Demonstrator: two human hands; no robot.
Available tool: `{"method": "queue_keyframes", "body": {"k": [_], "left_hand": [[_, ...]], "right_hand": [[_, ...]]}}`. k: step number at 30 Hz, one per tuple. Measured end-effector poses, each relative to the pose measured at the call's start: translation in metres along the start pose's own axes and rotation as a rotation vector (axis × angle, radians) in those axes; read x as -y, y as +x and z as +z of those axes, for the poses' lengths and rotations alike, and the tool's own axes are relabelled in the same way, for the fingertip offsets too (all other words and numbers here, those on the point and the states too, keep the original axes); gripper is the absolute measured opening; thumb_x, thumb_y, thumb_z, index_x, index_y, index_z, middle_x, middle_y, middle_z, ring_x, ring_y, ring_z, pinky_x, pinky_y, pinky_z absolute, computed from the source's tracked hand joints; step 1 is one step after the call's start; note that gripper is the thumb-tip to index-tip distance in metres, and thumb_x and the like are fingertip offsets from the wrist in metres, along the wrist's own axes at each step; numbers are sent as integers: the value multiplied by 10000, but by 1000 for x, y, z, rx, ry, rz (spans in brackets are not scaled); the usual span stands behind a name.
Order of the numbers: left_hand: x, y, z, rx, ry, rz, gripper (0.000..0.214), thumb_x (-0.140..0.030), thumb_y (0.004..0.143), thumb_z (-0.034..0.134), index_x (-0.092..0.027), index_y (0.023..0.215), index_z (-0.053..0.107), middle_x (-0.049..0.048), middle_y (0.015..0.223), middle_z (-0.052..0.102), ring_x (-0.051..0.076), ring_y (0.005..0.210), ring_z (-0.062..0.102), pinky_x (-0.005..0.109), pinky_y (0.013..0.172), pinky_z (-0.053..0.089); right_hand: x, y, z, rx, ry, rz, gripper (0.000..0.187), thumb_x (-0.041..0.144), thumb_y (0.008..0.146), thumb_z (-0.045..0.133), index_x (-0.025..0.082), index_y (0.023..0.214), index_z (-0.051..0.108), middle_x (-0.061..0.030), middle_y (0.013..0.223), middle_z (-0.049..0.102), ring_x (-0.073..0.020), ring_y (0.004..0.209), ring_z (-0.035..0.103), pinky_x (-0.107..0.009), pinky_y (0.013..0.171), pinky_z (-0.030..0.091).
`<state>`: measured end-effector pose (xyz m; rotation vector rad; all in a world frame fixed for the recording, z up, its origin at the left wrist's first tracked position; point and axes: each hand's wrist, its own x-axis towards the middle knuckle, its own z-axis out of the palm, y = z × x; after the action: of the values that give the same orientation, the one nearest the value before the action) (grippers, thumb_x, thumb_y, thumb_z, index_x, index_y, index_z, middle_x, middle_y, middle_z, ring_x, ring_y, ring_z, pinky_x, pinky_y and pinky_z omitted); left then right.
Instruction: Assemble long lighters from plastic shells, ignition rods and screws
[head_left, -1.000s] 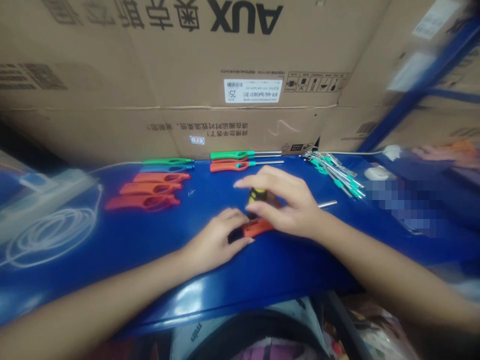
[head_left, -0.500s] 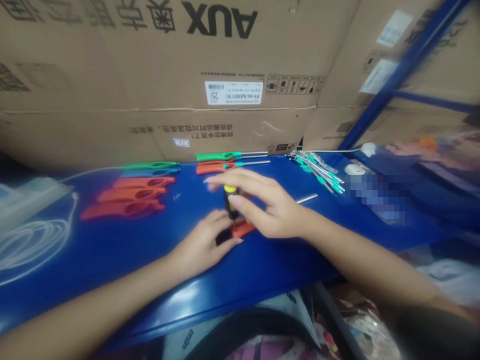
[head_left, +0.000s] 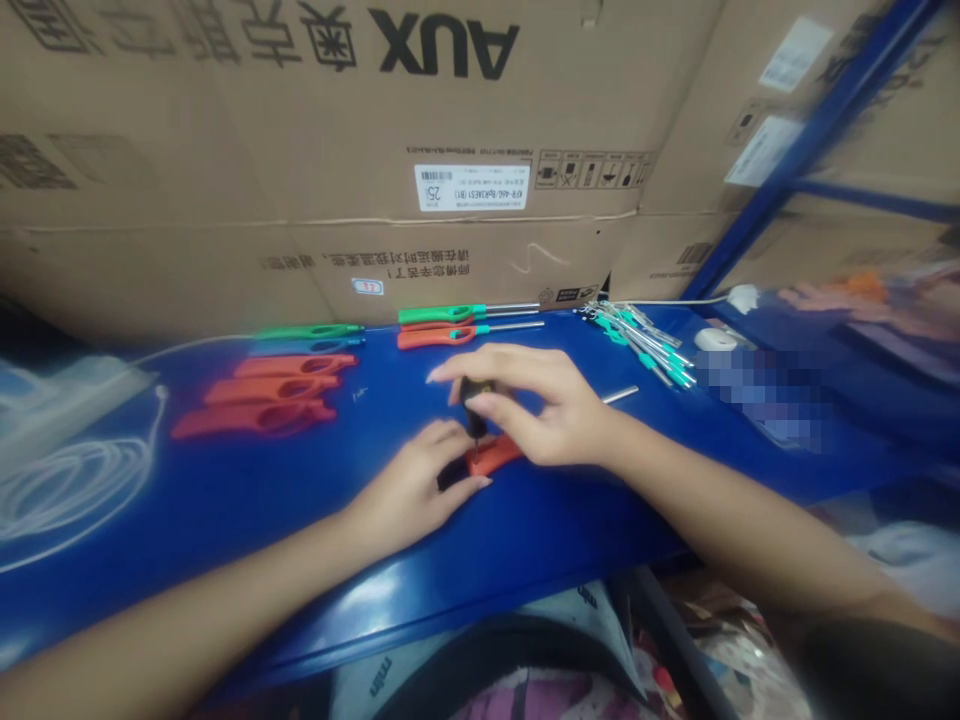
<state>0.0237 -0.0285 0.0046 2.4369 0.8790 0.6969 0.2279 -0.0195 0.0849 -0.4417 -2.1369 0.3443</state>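
An orange lighter body point(head_left: 491, 455) lies on the blue table point(head_left: 285, 490) near its front edge. My left hand point(head_left: 416, 485) presses down on its left end with curled fingers. My right hand point(head_left: 536, 405) pinches a small black and yellow screwdriver point(head_left: 474, 405) held upright, its tip down on the orange body. A thin metal tube point(head_left: 619, 395) sticks out to the right from behind my right hand.
Several orange, green and blue lighter shells point(head_left: 262, 390) lie at the left. Two assembled lighters point(head_left: 450, 325) rest by the cardboard boxes point(head_left: 375, 150). A pile of metal tubes with green ends point(head_left: 645, 340) sits at the right. White cable point(head_left: 75, 480) coils at far left.
My right hand has turned the screwdriver, so its handle now shows more black than yellow. Both hands stay on the orange lighter body. The camera view has shifted slightly.
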Motion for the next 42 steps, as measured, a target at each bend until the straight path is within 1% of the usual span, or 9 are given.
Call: {"method": "queue_keyframes", "body": {"k": [5, 9, 11, 18, 24, 29, 33, 37, 42], "left_hand": [[2, -1, 2, 4, -7, 15, 298, -285, 932, 667, -224, 1224, 648, 64, 1169, 697, 265, 1099, 623, 435, 979, 502], [-1, 0, 0, -3, -2, 1, 322, -310, 929, 677, -212, 1235, 658, 74, 1108, 675, 251, 1045, 619, 417, 948, 509], [-2, 0, -1, 2, 5, -6, 337, -305, 931, 675, -223, 1257, 653, 65, 1065, 662, 235, 1003, 618, 399, 923, 514], [0, -2, 1, 13, -24, -17, 333, -314, 931, 672, -212, 1248, 651, 82, 1194, 674, 264, 1113, 612, 432, 1001, 489], [0, -2, 1, -15, -29, -8, 254, -300, 930, 672, -233, 1175, 680, 58, 1169, 687, 260, 1118, 617, 430, 1008, 493], [0, -1, 1, -14, -41, -25, 248, -295, 915, 691, -217, 1150, 684, 62, 1154, 693, 260, 1094, 629, 414, 984, 506], [-1, 0, 2, -9, -43, -36, 276, -307, 917, 687, -219, 1179, 679, 66, 1164, 702, 268, 1109, 630, 426, 998, 501], [-1, 1, 2, -7, -41, -58, 234, -319, 914, 689, -211, 1121, 699, 75, 1176, 683, 275, 1129, 617, 441, 1011, 496], [0, 0, 4, -9, -57, -26, 292, -278, 928, 673, -249, 1219, 660, 49, 1220, 679, 256, 1165, 606, 429, 1056, 471]], "right_hand": [[-3, -2, 1, -88, -247, -116, 197, 343, 933, 677, 169, 1021, 706, -40, 885, 740, -124, 758, 668, -237, 736, 553], [-2, -2, -2, -9, -120, -52, 295, 229, 1037, 433, 156, 1247, 628, -104, 1190, 710, -161, 1023, 673, -321, 932, 542], [-2, -1, -3, 34, -3, 19, 359, 169, 1038, 362, 158, 1333, 566, -107, 1245, 679, -150, 1013, 671, -336, 947, 538], [-2, -1, -1, -104, -196, -60, 156, 307, 911, 704, 169, 982, 693, -28, 838, 702, -127, 723, 628, -249, 705, 528], [6, -2, 2, 45, -53, -17, 384, 164, 1008, 420, 133, 1370, 544, -118, 1216, 692, -172, 1124, 642, -324, 943, 534], [3, -2, 4, -67, -152, -16, 211, 227, 949, 622, 149, 1135, 685, -30, 878, 714, -121, 760, 643, -247, 753, 538], [1, -2, 3, -79, -274, -48, 243, 293, 953, 639, 150, 1145, 685, -48, 923, 734, -138, 807, 664, -252, 729, 535], [7, -2, 1, 30, -49, 19, 362, 153, 1003, 441, 131, 1336, 579, -78, 1063, 718, -145, 951, 669, -295, 862, 549], [11, 1, -1, 25, -67, 17, 266, 160, 962, 535, 177, 1198, 657, -34, 967, 744, -130, 838, 683, -265, 812, 557]]}}
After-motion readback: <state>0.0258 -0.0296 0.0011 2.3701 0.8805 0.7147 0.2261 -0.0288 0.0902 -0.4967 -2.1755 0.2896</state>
